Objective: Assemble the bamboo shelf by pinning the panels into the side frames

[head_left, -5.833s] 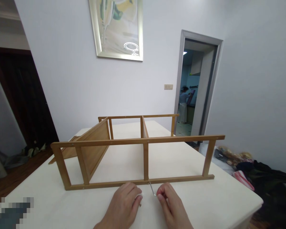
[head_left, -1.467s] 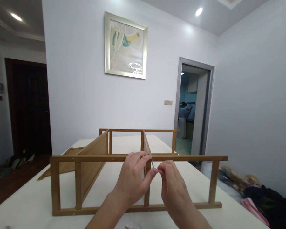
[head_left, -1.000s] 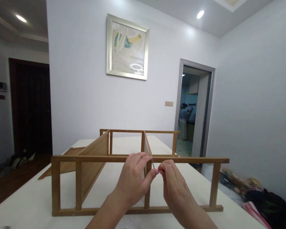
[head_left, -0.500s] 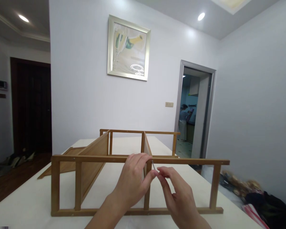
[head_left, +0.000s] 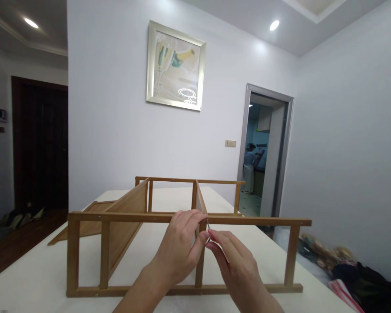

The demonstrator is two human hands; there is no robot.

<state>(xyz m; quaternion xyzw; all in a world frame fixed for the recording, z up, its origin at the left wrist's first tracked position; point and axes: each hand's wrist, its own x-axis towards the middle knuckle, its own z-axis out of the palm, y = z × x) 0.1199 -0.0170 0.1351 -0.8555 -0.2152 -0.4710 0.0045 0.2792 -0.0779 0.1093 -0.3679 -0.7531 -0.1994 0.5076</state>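
At the centre of the frame, a slim metal key (head_left: 208, 224) is held in the pinched grip of the right hand (head_left: 236, 256), its tip aimed at the joint of the upper rail (head_left: 257, 221) and the middle upright (head_left: 200, 269). The left hand (head_left: 179, 243) is laid over that same joint, fingers across the rail and thumb beside the key; whether its grip is clamped cannot be told.

Much of the wooden structure appears to be joined: a front frame and a rear frame (head_left: 169, 178) are bridged by a wide panel (head_left: 127, 230) left of centre and a middle panel (head_left: 200, 202) — both on edge above the worktop (head_left: 26, 282). A screw head (head_left: 99, 217) is seen seated at the upper left of the front frame, and others are glimpsed along its lower rail. The joint under the hands is judged unfinished. A loose panel (head_left: 91, 221), at the left of the frame, seems not yet fitted; the far joints are too small to be judged.
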